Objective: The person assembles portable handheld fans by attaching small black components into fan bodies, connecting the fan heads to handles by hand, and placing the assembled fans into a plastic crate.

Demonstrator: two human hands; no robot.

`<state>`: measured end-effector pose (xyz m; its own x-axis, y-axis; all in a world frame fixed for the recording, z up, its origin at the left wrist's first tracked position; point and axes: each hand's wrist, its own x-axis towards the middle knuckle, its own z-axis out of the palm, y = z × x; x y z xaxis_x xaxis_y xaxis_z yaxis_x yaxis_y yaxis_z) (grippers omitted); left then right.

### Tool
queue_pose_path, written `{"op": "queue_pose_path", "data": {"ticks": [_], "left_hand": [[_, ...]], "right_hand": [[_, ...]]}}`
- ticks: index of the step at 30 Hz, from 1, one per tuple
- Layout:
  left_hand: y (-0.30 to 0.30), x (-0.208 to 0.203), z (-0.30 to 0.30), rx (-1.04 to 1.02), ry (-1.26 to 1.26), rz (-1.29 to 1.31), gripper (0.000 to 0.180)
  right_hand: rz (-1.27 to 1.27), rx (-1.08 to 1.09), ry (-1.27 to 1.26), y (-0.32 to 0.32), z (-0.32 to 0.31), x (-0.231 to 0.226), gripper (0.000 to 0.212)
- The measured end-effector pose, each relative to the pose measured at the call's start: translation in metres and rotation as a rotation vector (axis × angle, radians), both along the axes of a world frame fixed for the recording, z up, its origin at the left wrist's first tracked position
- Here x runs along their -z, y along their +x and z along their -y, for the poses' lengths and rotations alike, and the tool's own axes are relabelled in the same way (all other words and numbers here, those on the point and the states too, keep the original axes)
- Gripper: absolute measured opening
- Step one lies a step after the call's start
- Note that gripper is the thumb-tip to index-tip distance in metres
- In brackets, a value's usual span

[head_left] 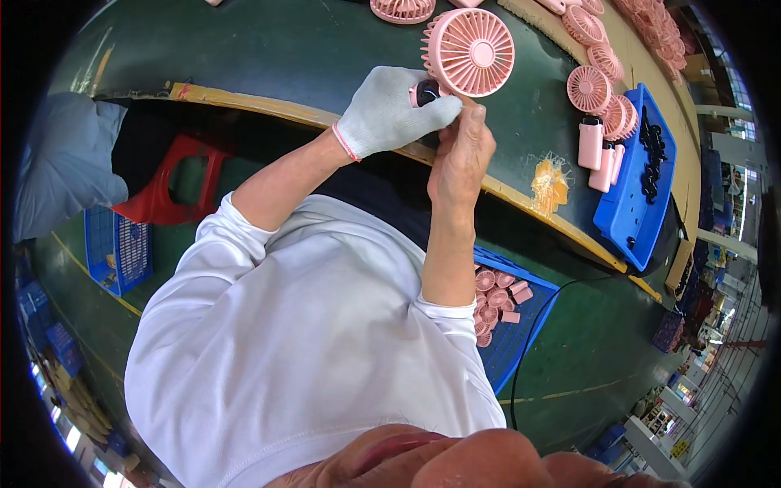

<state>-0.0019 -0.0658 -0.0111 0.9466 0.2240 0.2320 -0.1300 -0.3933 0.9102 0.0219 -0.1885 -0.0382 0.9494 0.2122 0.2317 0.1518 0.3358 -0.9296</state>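
Observation:
A pink hand-held fan point(469, 50) with a round grille is held above the dark green belt point(309, 57). My left hand point(389, 111), in a white knit glove, grips the fan's handle just under the grille. My bare right hand point(461, 153) pinches the same handle from below, fingertips touching a small dark part at its end. Both hands meet near the belt's yellow front edge point(244, 104).
A blue tray point(639, 191) with small black parts and pink handles sits at the right; more pink fans point(594, 85) lie beyond it. A blue crate point(508, 313) of pink parts stands below the belt. A red stool point(175, 183) and a blue basket point(118, 248) are at the left.

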Motion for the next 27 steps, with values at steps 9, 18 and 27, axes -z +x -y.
{"op": "queue_pose_path", "data": {"ticks": [9, 18, 27], "left_hand": [[0.002, 0.036, 0.028, 0.113, -0.747, -0.129, 0.039], [0.012, 0.029, 0.052, 0.469, -0.799, -0.162, 0.055], [0.015, 0.051, 0.033, 0.439, -0.856, -0.140, 0.046]], "right_hand": [[-0.035, -0.002, -0.171, 0.016, 0.010, -0.023, 0.028], [0.548, 0.213, -0.869, 0.097, 0.100, -0.058, 0.032], [0.620, 0.700, -1.488, 0.168, 0.179, -0.013, 0.054]]}}
